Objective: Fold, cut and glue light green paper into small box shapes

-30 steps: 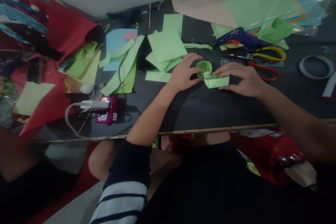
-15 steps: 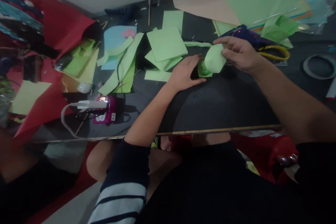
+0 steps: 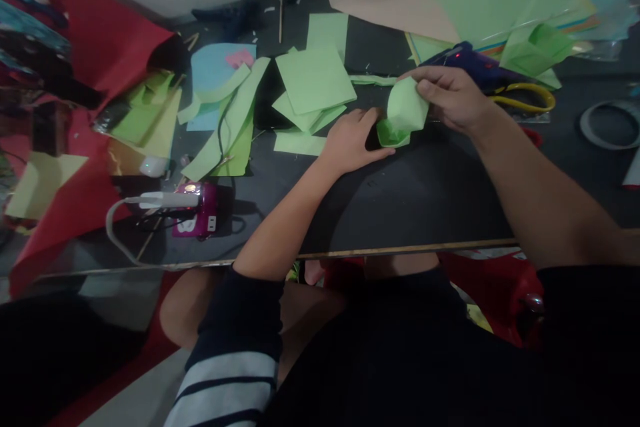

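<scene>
A small folded green paper box (image 3: pixel 395 137) rests on the dark table, with a curved flap or lid of the same paper (image 3: pixel 407 107) raised above it. Whether these are one piece or two I cannot tell. My right hand (image 3: pixel 453 97) pinches the upper right edge of the raised paper between thumb and fingers. My left hand (image 3: pixel 353 137) curls around the box's left side, its thumb along the front edge and its fingers behind. A stack of square green paper sheets (image 3: pixel 315 80) lies just beyond the left hand.
A dark blue glue gun (image 3: pixel 465 57) and yellow-handled scissors (image 3: pixel 525 99) lie behind my right hand. Far right is a tape roll (image 3: pixel 585 127). Paper strips (image 3: pixel 230 120), a purple power adapter with a white plug (image 3: pixel 200 213) and red paper (image 3: pixel 115 33) occupy the left.
My right hand has tipped the raised green paper slightly up and to the left, so more of the box's inside shows. The left hand has stayed in place. The view has shifted a little.
</scene>
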{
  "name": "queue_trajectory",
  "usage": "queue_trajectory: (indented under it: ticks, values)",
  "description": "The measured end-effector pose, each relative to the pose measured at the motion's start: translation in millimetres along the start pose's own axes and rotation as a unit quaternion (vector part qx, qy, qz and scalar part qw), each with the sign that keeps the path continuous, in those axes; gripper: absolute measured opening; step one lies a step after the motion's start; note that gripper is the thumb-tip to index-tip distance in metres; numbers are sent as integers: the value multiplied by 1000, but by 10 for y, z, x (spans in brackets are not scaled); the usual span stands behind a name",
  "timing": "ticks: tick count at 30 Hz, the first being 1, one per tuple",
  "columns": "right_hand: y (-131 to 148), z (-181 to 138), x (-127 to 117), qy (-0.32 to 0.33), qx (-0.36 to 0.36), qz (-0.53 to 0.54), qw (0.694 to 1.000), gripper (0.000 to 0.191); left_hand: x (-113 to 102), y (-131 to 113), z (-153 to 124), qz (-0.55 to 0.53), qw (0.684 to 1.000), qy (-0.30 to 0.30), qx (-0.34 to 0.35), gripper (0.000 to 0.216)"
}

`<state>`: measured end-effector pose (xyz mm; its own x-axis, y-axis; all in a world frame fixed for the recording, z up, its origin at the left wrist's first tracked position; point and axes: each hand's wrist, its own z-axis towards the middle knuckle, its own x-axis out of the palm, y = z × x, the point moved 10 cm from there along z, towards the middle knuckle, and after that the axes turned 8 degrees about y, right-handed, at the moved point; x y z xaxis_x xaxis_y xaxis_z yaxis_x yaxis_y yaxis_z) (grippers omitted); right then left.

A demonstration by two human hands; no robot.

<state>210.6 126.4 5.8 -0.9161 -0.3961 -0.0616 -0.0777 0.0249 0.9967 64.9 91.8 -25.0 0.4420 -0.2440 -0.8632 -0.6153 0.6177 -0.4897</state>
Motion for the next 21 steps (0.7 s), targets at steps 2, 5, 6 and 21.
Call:
queue_trajectory:
  ticks: [2, 5, 6, 21]
  values:
    - [-70, -32, -81, -31, 5, -9, 999, 72, -17, 11, -16, -1, 1000, -18, -11, 78]
    - [-189, -54, -139, -47, 21, -40, 998, 70, -33, 12, -42, 1, 998, -56, -23, 81]
    - [-221, -54, -138, -46, 26, -45, 998, 68, -31, 9, -50, 3, 997, -67, -26, 82]
    - [-114, -133, 16, -86, 20, -42, 995, 73, -181, -220, -55, 23, 998, -54, 28, 47]
